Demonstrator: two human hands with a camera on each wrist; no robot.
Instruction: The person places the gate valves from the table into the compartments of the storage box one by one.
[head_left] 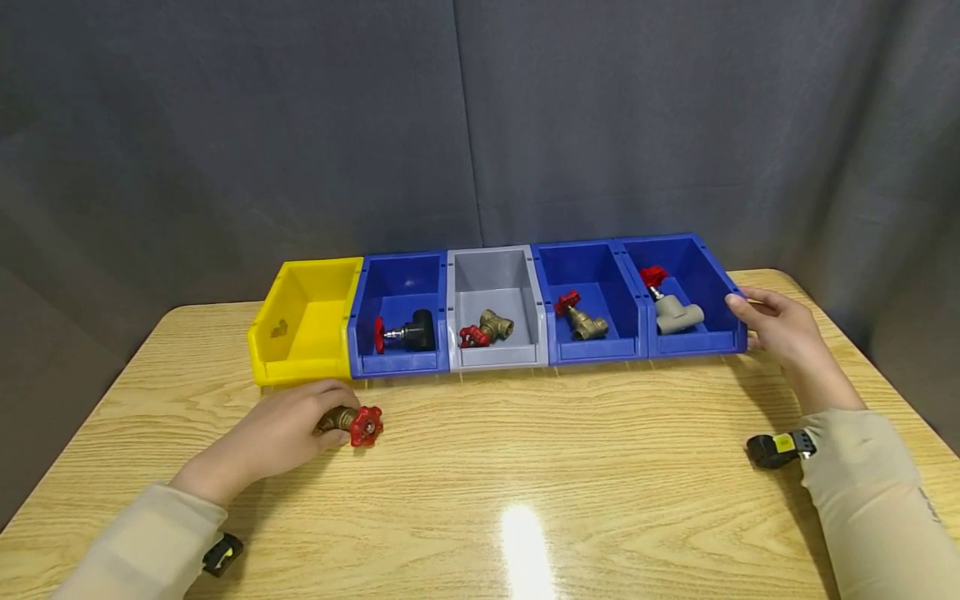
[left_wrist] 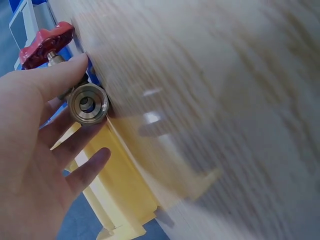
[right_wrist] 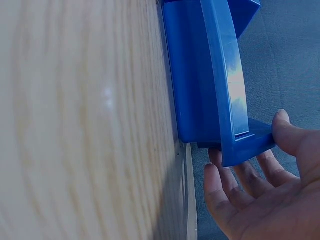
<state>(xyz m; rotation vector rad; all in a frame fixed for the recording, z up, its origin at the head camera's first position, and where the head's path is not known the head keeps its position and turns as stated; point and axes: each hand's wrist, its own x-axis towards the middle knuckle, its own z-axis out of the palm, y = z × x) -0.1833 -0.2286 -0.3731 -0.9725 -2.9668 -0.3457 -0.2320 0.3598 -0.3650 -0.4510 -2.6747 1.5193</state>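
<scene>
In the head view, my left hand (head_left: pixel 285 427) grips a brass valve with a red handwheel (head_left: pixel 366 427) just in front of the yellow bin (head_left: pixel 300 372). The left wrist view shows the round threaded opening of the brass valve (left_wrist: pixel 89 103) facing the camera, thumb on one side and fingers beneath. My right hand (head_left: pixel 783 327) holds the outer side of the rightmost blue bin (head_left: pixel 693 343). Its thumb lies on the rim, and the other fingers curl below it along the outside in the right wrist view. A grey plastic valve (head_left: pixel 672 315) lies in that bin.
Left of it in the row, a blue bin (head_left: pixel 600 352) and a grey bin (head_left: pixel 502 357) hold brass valves. Another blue bin (head_left: pixel 401 363) contains a black valve (head_left: pixel 418 331). Dark curtain (head_left: pixel 465 125) hangs behind the wooden table (head_left: pixel 600 467).
</scene>
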